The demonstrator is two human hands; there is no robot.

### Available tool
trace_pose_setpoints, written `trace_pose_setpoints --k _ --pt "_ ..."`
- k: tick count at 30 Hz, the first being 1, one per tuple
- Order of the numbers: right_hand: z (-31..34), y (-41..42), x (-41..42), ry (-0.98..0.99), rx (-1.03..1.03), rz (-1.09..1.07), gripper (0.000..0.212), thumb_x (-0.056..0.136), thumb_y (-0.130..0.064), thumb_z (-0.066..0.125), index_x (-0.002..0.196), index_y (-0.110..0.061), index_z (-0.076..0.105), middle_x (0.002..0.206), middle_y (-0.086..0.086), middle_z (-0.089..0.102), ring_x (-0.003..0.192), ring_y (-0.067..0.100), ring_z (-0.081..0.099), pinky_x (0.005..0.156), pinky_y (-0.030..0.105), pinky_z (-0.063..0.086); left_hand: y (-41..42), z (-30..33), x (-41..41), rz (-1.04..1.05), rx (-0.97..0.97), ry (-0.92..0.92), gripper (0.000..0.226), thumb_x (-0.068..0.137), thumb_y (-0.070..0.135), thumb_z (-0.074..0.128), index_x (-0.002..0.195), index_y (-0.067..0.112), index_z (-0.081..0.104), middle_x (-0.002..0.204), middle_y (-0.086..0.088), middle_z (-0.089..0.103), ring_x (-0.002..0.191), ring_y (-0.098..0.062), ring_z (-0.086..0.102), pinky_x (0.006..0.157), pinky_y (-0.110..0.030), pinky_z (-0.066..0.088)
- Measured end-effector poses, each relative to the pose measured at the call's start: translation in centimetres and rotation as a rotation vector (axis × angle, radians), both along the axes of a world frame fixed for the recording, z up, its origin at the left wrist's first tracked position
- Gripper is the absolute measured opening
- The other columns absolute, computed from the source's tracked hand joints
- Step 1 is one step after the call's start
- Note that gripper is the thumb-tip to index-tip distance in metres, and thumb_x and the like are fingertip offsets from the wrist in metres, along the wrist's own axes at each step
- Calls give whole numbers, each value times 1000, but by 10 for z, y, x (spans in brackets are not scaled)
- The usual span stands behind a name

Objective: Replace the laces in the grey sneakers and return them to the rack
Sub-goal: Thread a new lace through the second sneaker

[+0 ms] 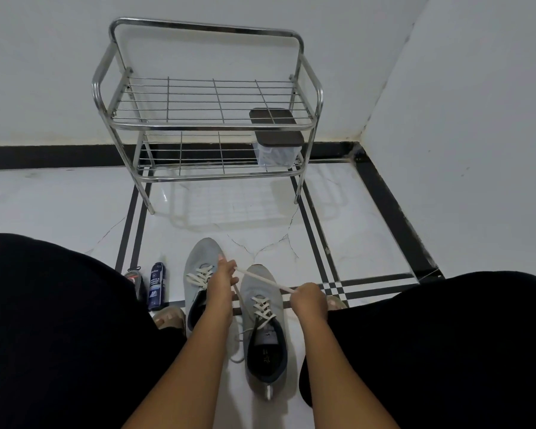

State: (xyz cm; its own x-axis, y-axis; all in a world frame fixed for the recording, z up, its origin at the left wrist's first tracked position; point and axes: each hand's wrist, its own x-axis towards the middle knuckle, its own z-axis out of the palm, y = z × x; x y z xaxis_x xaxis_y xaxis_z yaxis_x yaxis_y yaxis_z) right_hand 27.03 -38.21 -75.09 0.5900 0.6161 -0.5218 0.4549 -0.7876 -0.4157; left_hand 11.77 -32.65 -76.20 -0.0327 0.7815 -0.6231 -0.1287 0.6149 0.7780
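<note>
I count two grey sneakers on the white floor between my knees — the left sneaker (198, 274) and the right sneaker (262, 320), side by side, toes pointing at the rack (208, 103). Both carry a white lace through the eyelets. My left hand (222, 280) rests over the left sneaker's lacing, its fingers pinching one loose lace (260, 278); my right hand (307, 297) grips the same lace's other end, fingers curled round it — the lace runs taut between the two hands. The steel rack has two wire shelves; one clear container (274, 150) with a dark lid sits on the lower shelf. One spray can (157, 286) stands left of the sneakers, beside one small brush (134, 278).
</note>
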Motion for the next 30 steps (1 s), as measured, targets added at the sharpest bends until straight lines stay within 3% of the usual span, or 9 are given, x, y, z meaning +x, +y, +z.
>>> trace_pose_setpoints --k 3,5,7,11,17,24,26,28,30 --pt "-1 -3 8 -55 -52 14 29 92 -10 48 112 -11 68 115 10 66 108 29 62 72 27 45 -1 -15 -2 -115 -85 220 40 100 42 37 115 10 56 105 -10 61 89 -25 58 74 -31 47" --pt "-3 2 5 25 -33 63 27 91 -12 50 109 -9 70 111 9 68 105 27 63 72 26 44 -7 -22 -2 -386 43 604 41 99 36 36 129 13 52 122 -13 59 108 -32 57 88 -34 46" --pt "-3 6 -2 137 18 112 16 87 -14 61 97 -8 73 93 9 70 85 22 64 72 31 49 -16 -19 3 -500 207 745 37 99 22 38 133 20 53 128 -8 59 114 -28 56 87 -32 43" --pt "-1 6 -10 440 174 23 15 78 -11 78 71 -13 64 71 8 65 64 18 58 67 30 53 -19 -21 15 -699 296 483 41 96 2 38 128 17 59 125 -3 61 115 -19 55 92 -23 40" --pt "-3 9 -6 610 205 -154 18 90 0 60 76 -10 62 76 10 66 65 12 63 72 25 56 -20 -29 11 -631 276 314 19 92 14 61 78 26 64 77 5 65 81 -16 59 78 -27 45" --pt "-24 10 -5 369 110 -168 15 87 -7 49 76 -13 56 78 10 67 83 31 71 80 42 59 -20 -29 10 -540 253 458 21 84 20 72 66 22 60 64 7 60 66 -12 54 58 -21 38" --pt "-37 0 -5 276 -90 4 6 80 -16 61 81 -12 58 86 11 62 89 31 67 79 37 56 -24 -31 9 -583 204 490 24 83 20 73 63 25 60 66 6 62 71 -15 58 63 -22 41" --pt "-49 -15 -9 207 -264 176 23 76 -24 70 95 -13 64 93 10 63 89 26 63 75 31 52 -29 -35 13 -657 146 525 26 80 22 75 60 28 60 71 2 66 78 -19 64 73 -26 48" --pt "-59 -27 -13 180 -248 202 23 81 -23 65 102 -15 69 104 8 68 99 25 64 81 29 51 -37 -38 17 -747 118 602 26 77 29 75 56 29 59 79 3 71 86 -19 67 80 -30 50"
